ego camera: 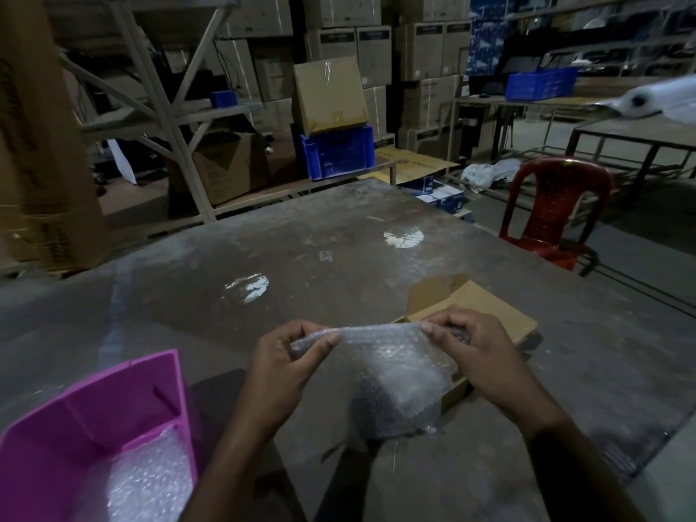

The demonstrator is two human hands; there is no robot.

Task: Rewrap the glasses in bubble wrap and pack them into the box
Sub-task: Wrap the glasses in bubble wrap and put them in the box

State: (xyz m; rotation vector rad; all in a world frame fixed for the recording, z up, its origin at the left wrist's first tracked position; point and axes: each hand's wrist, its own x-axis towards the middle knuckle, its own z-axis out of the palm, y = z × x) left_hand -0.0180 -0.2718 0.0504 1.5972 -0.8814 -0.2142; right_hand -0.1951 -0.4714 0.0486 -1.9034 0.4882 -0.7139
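Both hands hold a sheet of bubble wrap (399,367) above the table, just in front of me. My left hand (290,363) pinches its upper left end, and my right hand (474,348) pinches its upper right end. The wrap hangs down between them, and something dark shows through its lower part; I cannot tell whether that is the glasses. Behind and under the wrap lies a small open cardboard box (486,310) with its lid flap raised. My right hand partly hides the box's inside.
A pink plastic bin (94,408) at the near left holds more bubble wrap (147,484). Bits of clear film (246,286) lie on the worn table (339,239). A red chair (557,205) stands at the far right edge. Stacked cartons and blue crates fill the background.
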